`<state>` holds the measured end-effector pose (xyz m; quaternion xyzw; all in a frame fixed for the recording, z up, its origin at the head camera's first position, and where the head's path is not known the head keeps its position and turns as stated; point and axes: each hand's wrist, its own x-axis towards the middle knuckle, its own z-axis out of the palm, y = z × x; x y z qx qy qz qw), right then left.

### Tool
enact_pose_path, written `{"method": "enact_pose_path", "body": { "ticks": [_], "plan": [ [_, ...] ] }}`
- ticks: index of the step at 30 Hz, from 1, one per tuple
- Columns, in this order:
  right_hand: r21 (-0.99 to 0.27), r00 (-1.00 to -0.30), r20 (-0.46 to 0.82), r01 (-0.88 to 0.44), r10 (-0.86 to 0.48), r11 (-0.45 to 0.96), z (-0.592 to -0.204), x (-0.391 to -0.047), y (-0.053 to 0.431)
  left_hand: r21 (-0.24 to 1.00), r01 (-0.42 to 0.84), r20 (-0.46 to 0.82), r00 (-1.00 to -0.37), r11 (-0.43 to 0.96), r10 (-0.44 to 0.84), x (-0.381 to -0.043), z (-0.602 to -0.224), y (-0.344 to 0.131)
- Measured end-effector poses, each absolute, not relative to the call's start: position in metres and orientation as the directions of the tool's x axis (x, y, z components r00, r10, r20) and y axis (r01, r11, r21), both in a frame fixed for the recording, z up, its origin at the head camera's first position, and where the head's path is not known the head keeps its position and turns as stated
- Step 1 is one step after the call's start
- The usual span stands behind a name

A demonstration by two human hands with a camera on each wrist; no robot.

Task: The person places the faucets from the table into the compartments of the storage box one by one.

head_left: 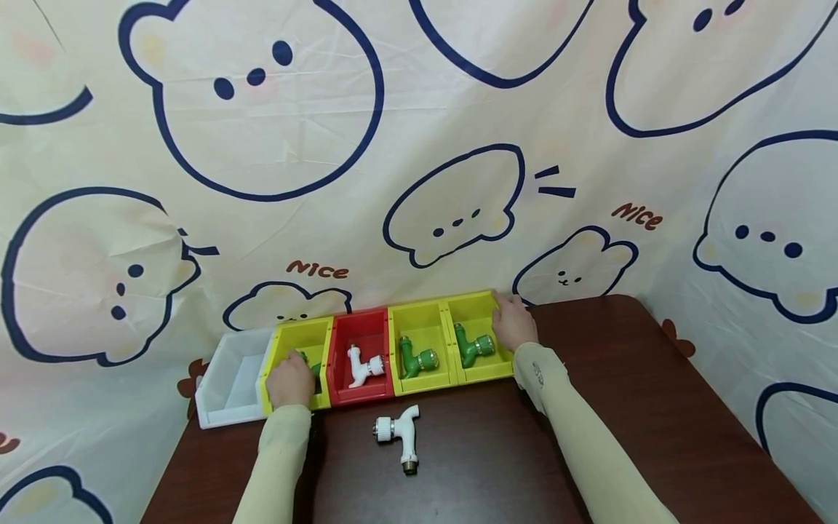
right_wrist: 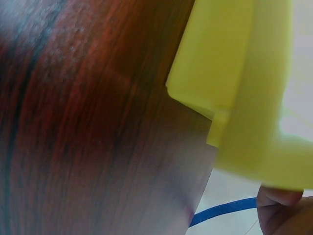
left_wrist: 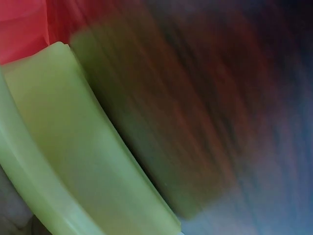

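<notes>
In the head view, my left hand (head_left: 291,380) reaches over the front left of a yellow bin (head_left: 321,331), its fingers curled down and mostly hidden. A green plastic tap (head_left: 316,369) shows partly beside it. My right hand (head_left: 515,320) grips the right side of the rightmost yellow bin (head_left: 481,373); in the right wrist view a fingertip (right_wrist: 281,196) lies against the bin's rim (right_wrist: 259,166). That bin holds another green tap (head_left: 473,346). The left wrist view shows a yellow bin's front wall (left_wrist: 83,132), with little of the hand.
Between the hands stand a red bin (head_left: 361,331) with a white tap (head_left: 363,366) and a yellow bin (head_left: 419,316) with a green tap (head_left: 417,357). A white bin (head_left: 238,375) ends the row. Another white tap (head_left: 402,434) lies on the brown table (head_left: 471,466).
</notes>
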<state>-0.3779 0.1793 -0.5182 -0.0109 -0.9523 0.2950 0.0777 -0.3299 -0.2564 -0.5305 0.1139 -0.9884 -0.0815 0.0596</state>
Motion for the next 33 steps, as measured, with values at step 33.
{"method": "enact_pose_path", "body": {
  "ticks": [33],
  "plan": [
    [-0.553, -0.985, 0.162, -0.035, 0.066, 0.833, -0.528, -0.384, 0.182, 0.077, 0.281, 0.512, -0.834, 0.957, 0.203, -0.251, -0.483, -0.217]
  ]
}}
